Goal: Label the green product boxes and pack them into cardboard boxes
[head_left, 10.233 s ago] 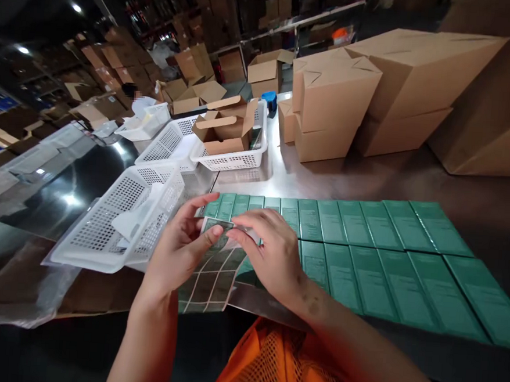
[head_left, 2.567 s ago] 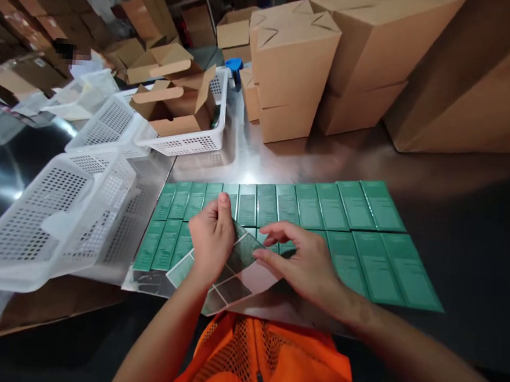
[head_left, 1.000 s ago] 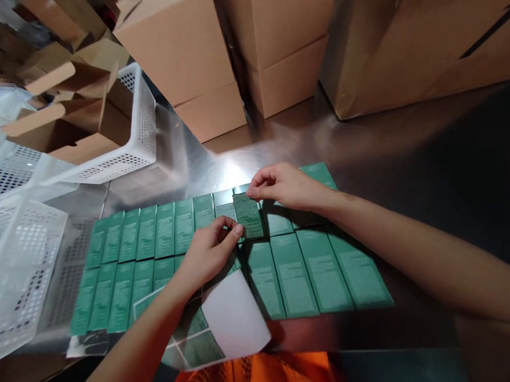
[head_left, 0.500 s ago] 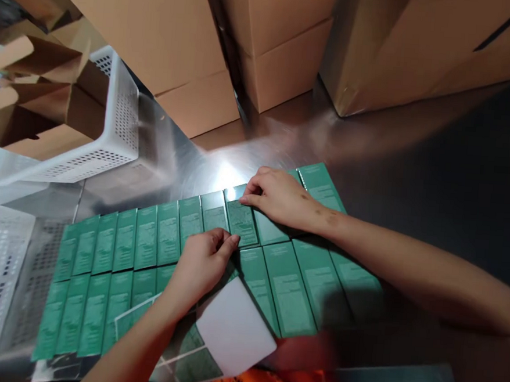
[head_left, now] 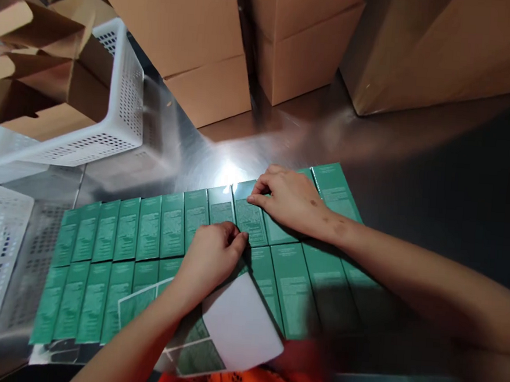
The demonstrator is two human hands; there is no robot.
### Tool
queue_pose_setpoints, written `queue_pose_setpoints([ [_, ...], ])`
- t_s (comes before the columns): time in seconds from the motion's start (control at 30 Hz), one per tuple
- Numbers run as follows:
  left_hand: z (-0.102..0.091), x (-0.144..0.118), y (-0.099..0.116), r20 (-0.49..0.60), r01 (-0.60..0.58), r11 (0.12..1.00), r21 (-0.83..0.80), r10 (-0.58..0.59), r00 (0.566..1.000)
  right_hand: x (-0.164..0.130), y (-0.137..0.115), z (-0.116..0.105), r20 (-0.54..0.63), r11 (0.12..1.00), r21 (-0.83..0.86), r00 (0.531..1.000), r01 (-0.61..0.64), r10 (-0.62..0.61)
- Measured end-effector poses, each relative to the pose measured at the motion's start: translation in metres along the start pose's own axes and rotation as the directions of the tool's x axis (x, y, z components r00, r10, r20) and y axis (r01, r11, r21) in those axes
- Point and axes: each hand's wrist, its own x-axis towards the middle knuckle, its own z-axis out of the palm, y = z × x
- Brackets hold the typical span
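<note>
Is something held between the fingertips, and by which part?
I cannot tell: the right hand touches the top edge of a label on a green box, the left hand its bottom corner.

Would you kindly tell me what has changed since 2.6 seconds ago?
The right hand has left the label sheet and moved farther out to a green box in the far row, where a label now lies. The left hand is now at the label's near edge, with the sheet beneath. Both box rows and the white basket appear unmoved.

A metal tabletop (head_left: 196, 160) is catching a bright glare (head_left: 230, 175) (nearly white), while cardboard boxes (head_left: 306, 46) are standing behind and shadow is darkening the right.
</note>
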Motion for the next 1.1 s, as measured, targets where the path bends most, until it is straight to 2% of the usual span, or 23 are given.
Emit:
queue_pose_setpoints([
  [0.13,-0.002,-0.002,0.002,0.052,-0.045,0.995,0.089,0.041,0.998,0.006,0.004,0.005,-0.121,0.999,0.017,0.992,-0.035,0.037],
  [0.2,-0.006,-0.009,0.0,0.045,-0.053,0.989,0.14,0.047,0.998,0.007,0.006,0.003,-0.113,0.997,0.05,0.992,-0.057,0.063],
  [0.23,-0.009,-0.014,-0.002,0.002,-0.041,0.986,0.159,0.042,0.999,0.006,0.005,0.0,-0.088,0.994,0.09,0.994,-0.063,0.071],
  [0.3,-0.02,-0.025,-0.008,-0.172,0.0,0.989,0.146,0.025,0.985,-0.006,-0.001,-0.007,-0.053,0.966,0.253,0.996,-0.052,0.068],
  [0.37,-0.033,-0.037,-0.013,-0.395,0.021,0.998,0.053,0.001,0.918,-0.031,-0.015,-0.013,-0.051,0.901,0.433,0.998,-0.005,0.03],
  [0.43,-0.045,-0.046,-0.017,-0.559,-0.016,0.998,-0.055,-0.018,0.829,-0.062,-0.035,-0.015,-0.089,0.861,0.505,0.996,0.065,-0.023],
  [0.5,-0.051,-0.054,-0.018,-0.641,-0.082,0.987,-0.135,-0.024,0.767,-0.093,-0.055,-0.01,-0.136,0.866,0.485,0.989,0.121,-0.062],
  [0.57,-0.049,-0.061,-0.016,-0.662,-0.153,0.969,-0.193,-0.013,0.75,-0.114,-0.073,0.001,-0.185,0.869,0.47,0.98,0.151,-0.07],
  [0.63,-0.043,-0.068,-0.013,-0.651,-0.218,0.946,-0.242,0.009,0.759,-0.124,-0.087,0.014,-0.237,0.86,0.483,0.97,0.161,-0.049],
  [0.77,-0.036,-0.085,-0.019,-0.56,-0.324,0.862,-0.39,0.057,0.827,-0.126,-0.106,0.036,-0.375,0.867,0.449,0.926,0.214,-0.035],
  [0.83,-0.039,-0.092,-0.027,-0.482,-0.315,0.82,-0.478,0.055,0.874,-0.125,-0.113,0.045,-0.504,0.913,0.314,0.861,0.259,-0.07],
  [0.93,-0.052,-0.099,-0.041,-0.333,-0.242,0.751,-0.615,0.032,0.943,-0.125,-0.119,0.059,-0.661,0.959,-0.029,0.715,0.281,-0.229],
  [1.0,-0.06,-0.101,-0.05,-0.277,-0.208,0.724,-0.658,0.024,0.961,-0.124,-0.121,0.069,-0.638,0.932,-0.209,0.681,0.297,-0.36],
  [1.1,-0.069,-0.105,-0.066,-0.282,-0.18,0.75,-0.637,-0.009,0.959,-0.124,-0.126,0.085,-0.563,0.897,-0.307,0.699,0.318,-0.44],
])
